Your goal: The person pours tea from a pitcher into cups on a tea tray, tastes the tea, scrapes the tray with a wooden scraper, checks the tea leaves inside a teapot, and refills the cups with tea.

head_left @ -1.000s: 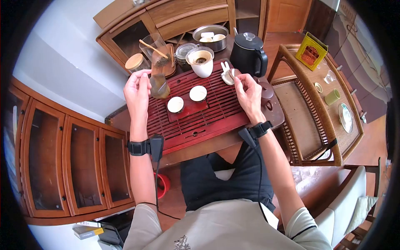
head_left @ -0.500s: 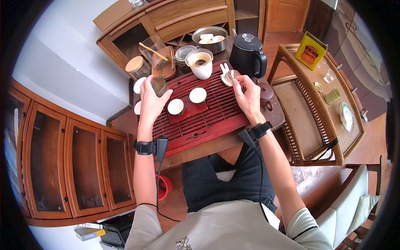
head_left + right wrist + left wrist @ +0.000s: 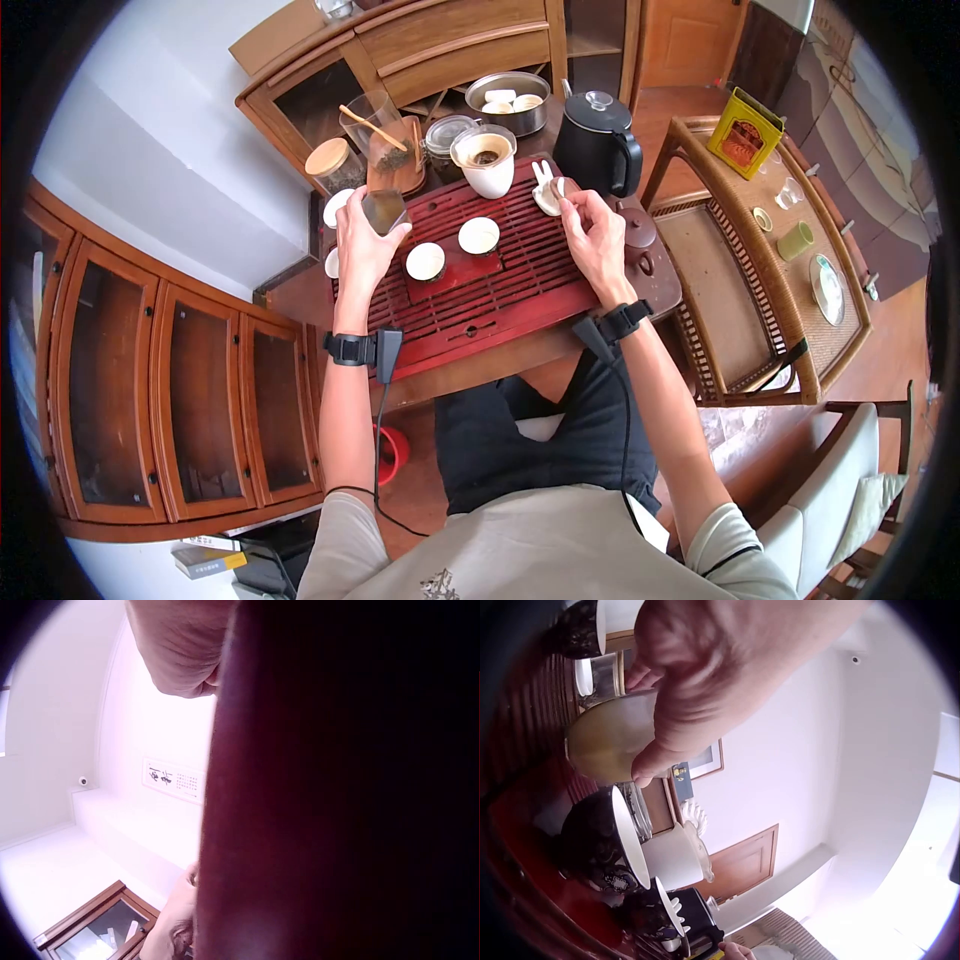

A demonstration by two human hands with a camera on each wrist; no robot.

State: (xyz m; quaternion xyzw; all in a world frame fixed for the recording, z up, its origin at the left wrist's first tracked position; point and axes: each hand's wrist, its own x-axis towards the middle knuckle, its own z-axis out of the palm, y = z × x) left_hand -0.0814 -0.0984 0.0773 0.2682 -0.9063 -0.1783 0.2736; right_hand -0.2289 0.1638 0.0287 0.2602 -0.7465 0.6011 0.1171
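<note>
My left hand (image 3: 362, 240) grips a clear glass pitcher (image 3: 385, 212) at the tea tray's left end, thumb on the near side. Yellowish tea (image 3: 600, 746) shows through its glass in the left wrist view. Beside it, two small teacups, one nearer (image 3: 426, 262) and one farther (image 3: 479, 236), stand on a red stand. At the tray's right edge my right hand (image 3: 598, 238) pinches a small greyish-brown piece (image 3: 558, 186) between thumb and fingers; its kind I cannot tell. Close by lies a white rabbit-eared ornament (image 3: 545, 198).
The slatted red tea tray (image 3: 530, 290) fills the table. Behind stand a white cup with a filter (image 3: 490, 170), a black kettle (image 3: 597, 135), a steel bowl (image 3: 510, 105) and a lidded jar (image 3: 335, 165). A brown teapot (image 3: 637, 235) sits right of the tray, near a rattan cart (image 3: 700, 290).
My left hand has gone from bunched fingers beside the glass pitcher to a grip around it, uncovering white cups behind. The right hand has stayed nearly still, pinching the small piece.
</note>
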